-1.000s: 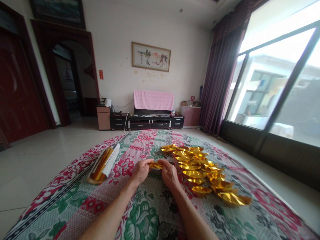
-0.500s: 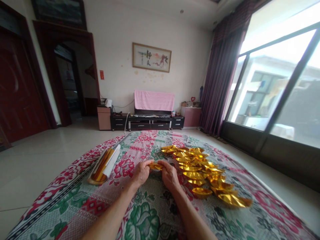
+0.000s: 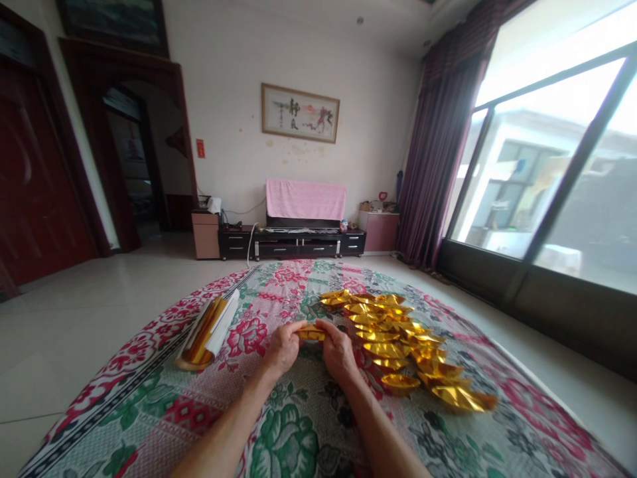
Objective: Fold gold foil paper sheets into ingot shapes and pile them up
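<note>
Gold foil piece point(image 3: 310, 334) sits pinched between both hands, low in the middle of the view, just above the floral cloth point(image 3: 298, 425). The left hand point(image 3: 281, 350) closes its fingers point(image 3: 292, 330) on the piece's 9 o'clock end, and the right hand point(image 3: 339, 352) closes its fingers point(image 3: 324, 328) on the 3 o'clock end. Both sets of fingers are narrow and curled tight on the foil, the knuckles nearly meeting. The piece looks partly folded, though it is too small to tell its exact shape. Both forearms run in from 6 o'clock over the cloth.

Just beside the right hand, at its 3 o'clock, a pile of folded gold ingots point(image 3: 398, 338) stretches from about 12 o'clock round to 4 o'clock. At 9 o'clock of the left hand, apart from it, lies a stack of gold foil sheets point(image 3: 206, 330), white showing along one edge. The cloth is spread on a pale tiled floor point(image 3: 74, 332). Far off at 12 o'clock a low dark TV cabinet point(image 3: 298, 242) stands against the wall, a pink cloth point(image 3: 305, 199) above it.
</note>
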### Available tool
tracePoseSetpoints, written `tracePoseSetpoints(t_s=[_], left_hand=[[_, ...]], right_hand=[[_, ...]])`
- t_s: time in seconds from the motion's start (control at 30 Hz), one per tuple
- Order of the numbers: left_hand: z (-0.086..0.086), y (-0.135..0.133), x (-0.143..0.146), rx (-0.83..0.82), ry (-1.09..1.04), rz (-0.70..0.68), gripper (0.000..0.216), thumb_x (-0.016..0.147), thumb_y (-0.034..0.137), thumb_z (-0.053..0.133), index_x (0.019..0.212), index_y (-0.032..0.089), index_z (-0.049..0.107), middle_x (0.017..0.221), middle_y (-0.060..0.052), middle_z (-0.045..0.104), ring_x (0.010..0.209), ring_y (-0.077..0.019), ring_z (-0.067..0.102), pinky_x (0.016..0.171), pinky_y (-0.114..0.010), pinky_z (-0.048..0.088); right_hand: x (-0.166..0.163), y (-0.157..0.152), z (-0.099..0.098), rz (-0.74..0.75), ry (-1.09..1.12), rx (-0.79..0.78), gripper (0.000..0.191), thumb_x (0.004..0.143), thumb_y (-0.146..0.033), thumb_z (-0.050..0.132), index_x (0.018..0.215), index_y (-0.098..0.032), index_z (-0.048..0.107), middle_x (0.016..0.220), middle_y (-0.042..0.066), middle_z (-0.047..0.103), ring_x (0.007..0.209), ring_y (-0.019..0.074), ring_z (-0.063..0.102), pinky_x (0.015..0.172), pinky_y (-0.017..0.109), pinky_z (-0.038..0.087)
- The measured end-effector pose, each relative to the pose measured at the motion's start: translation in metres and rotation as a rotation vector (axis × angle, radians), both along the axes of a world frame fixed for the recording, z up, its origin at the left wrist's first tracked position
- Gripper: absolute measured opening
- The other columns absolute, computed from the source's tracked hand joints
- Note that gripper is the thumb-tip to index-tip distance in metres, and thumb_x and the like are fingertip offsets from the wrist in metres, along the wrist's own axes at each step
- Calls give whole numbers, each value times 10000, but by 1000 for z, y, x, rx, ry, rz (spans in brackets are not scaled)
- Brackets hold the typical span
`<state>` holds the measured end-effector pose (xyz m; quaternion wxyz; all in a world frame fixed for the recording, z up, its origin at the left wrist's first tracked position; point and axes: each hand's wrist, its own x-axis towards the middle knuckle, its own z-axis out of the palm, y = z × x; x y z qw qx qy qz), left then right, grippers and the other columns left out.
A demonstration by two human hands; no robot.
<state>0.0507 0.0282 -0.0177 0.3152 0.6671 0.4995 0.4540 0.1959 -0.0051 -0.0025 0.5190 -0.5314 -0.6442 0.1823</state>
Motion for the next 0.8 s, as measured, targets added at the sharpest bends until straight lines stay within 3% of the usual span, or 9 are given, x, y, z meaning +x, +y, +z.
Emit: tracePoseSetpoints(t_s=[0.37,0.57,0.8], left_hand=[[-3,2,-1,-8,-13,36,498,680,54,364,1097,116,628,1080,-53,658,1012,-154,599,945,-267,447],[-1,-1,0,-27,-24,-26,474,689,70,363,1068,115,644,1068,-53,662,993,-160,608,918,-264,468],[0,-1,1,-55,-34,-9,494,683,65,354,1092,107,628,1079,-60,657,981,-152,611,857,-237,497]], right_hand=[[0,-3,3,53,-4,-26,415,718,-152,359,979,-150,681,886,56,703,800,175,645,778,268,493],[2,0,-1,22,87,-67,442,707,-166,360,1025,-154,667,937,57,693,738,168,641,708,267,512],[2,-2,2,55,16,-91,416,731,-181,358,988,-149,684,849,57,704,760,180,645,756,290,503]])
